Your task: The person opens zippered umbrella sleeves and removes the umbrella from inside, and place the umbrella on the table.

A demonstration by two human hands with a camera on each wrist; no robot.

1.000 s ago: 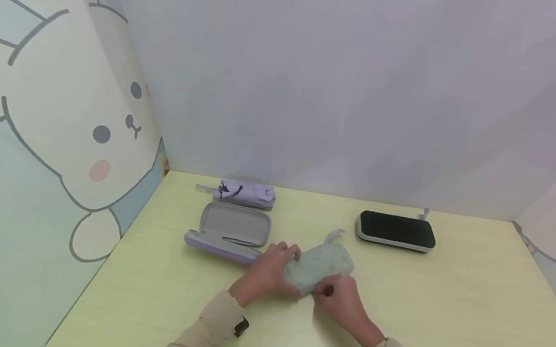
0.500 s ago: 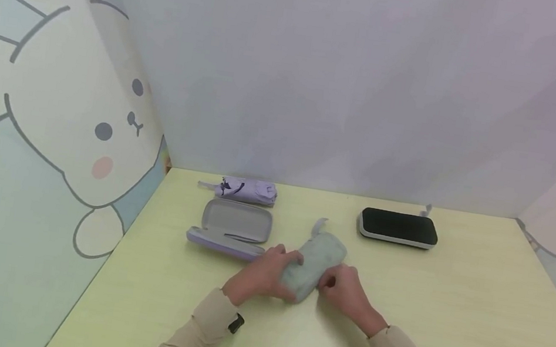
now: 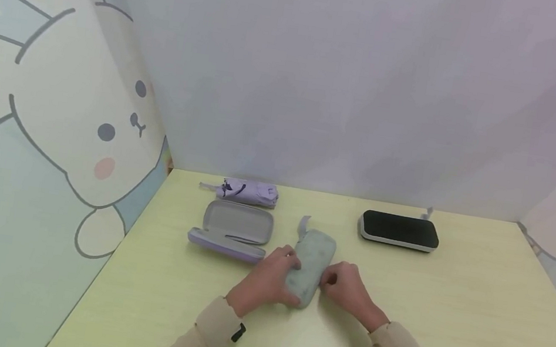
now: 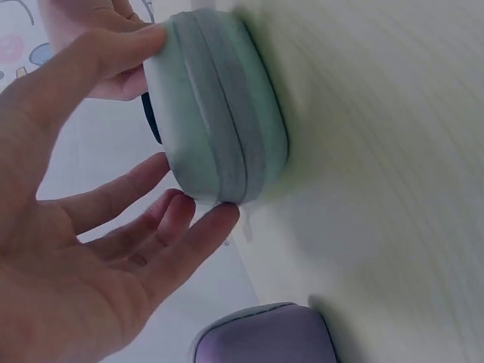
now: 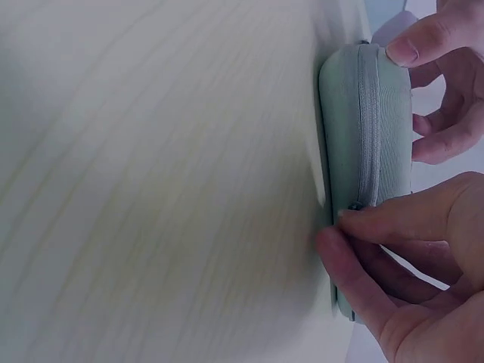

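A pale green zippered case lies on the table, its long side pointing away from me and a grey strap at its far end. My left hand grips it from the left, thumb at the near end and fingers on the far side. On the right, my right hand pinches at the zipper with thumb and forefinger. In the right wrist view the grey zipper runs along the side, its teeth closed above the thumb; the pull is mostly hidden by the fingertips.
Left of the hands lies an open purple case with a grey inside. Behind it is a folded purple umbrella. A black-topped case stands at the back right. A wall rises behind the table.
The green case has turned anticlockwise, its strap end swinging left and its near end coming toward me. The right hand has stayed at its side, with only a slight shift.
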